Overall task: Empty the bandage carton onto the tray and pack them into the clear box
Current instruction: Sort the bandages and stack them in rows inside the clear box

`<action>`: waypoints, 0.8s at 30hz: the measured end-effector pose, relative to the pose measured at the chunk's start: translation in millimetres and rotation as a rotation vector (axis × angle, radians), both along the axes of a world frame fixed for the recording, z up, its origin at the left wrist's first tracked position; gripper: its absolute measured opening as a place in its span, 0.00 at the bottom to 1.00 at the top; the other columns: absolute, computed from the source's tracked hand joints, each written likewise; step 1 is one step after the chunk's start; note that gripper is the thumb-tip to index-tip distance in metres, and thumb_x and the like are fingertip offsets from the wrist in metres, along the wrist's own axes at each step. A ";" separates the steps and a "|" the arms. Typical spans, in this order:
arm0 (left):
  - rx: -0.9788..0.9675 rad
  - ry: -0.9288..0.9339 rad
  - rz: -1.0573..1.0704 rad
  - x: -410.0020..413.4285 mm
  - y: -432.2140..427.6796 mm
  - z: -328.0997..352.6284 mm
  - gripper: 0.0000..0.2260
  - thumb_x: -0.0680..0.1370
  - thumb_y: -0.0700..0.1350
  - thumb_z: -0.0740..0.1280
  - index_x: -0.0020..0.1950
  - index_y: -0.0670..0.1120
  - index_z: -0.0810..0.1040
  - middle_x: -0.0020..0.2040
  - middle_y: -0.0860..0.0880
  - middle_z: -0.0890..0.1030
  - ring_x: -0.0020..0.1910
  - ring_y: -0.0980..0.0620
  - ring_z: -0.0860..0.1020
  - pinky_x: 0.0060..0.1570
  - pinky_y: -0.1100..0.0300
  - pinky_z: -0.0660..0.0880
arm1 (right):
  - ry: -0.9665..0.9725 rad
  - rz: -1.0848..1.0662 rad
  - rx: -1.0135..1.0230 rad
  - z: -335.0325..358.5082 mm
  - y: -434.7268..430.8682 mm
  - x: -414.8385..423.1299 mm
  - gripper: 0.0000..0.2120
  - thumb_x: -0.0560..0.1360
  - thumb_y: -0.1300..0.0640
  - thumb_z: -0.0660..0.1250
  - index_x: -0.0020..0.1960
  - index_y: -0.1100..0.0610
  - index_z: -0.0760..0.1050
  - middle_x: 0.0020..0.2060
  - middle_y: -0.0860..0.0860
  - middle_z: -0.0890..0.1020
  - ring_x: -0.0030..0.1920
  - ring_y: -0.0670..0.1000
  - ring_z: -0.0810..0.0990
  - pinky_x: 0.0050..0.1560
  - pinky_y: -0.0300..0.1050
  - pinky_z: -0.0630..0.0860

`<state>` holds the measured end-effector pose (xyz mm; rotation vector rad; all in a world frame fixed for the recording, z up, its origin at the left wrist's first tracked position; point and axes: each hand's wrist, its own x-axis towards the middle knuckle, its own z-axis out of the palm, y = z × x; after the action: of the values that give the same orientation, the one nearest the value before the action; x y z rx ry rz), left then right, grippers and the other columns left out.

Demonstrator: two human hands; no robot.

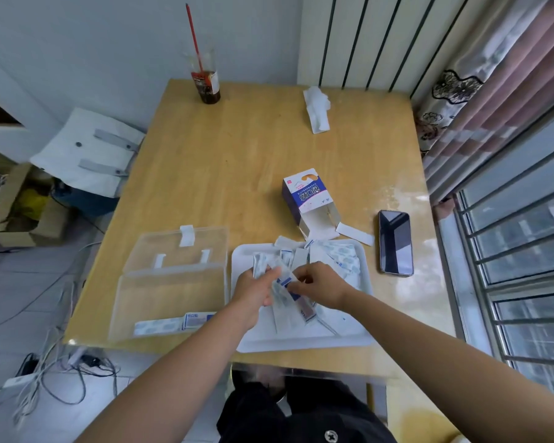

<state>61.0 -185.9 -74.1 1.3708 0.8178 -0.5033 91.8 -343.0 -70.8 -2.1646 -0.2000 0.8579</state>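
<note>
Wooden table point(237, 161) with tray point(301, 345), clear box point(173, 282) open beside it, carton point(304, 196) open behind. Over tray, left hand point(256, 289) gripping bandages point(290, 318), right hand point(320, 286) pinching one.

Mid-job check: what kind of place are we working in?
Probably a lived-in room in a home or dormitory, not a clinic. A small wooden table stands beside a barred window with a flowered curtain. There is a drink cup with a straw, and loose cables on the floor.
</note>
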 end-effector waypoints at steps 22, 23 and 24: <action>-0.448 0.071 0.165 4.6 4.0 12.3 0.11 0.78 0.54 0.63 0.48 0.46 0.74 0.29 0.51 0.59 0.24 0.55 0.57 0.25 0.63 0.55 | 0.045 -0.390 0.252 11.0 8.7 5.5 0.09 0.74 0.60 0.71 0.36 0.57 0.76 0.30 0.47 0.76 0.30 0.42 0.72 0.35 0.32 0.70; -0.471 0.067 0.149 4.9 5.5 11.9 0.14 0.78 0.57 0.62 0.51 0.46 0.75 0.28 0.51 0.61 0.24 0.55 0.59 0.24 0.63 0.57 | 0.110 -0.463 0.340 12.5 10.1 5.3 0.07 0.74 0.62 0.71 0.38 0.59 0.76 0.31 0.48 0.76 0.31 0.43 0.73 0.35 0.32 0.71; -0.486 0.057 0.113 4.8 5.8 13.8 0.17 0.78 0.58 0.62 0.54 0.45 0.75 0.29 0.50 0.65 0.25 0.54 0.64 0.25 0.63 0.61 | 0.182 -0.506 0.418 14.8 13.1 3.7 0.05 0.73 0.63 0.71 0.40 0.60 0.76 0.32 0.49 0.78 0.31 0.42 0.75 0.34 0.31 0.72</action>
<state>65.8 -180.1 -60.3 0.8621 0.7532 -0.6077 95.5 -329.9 -56.1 -1.6286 0.2354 0.6428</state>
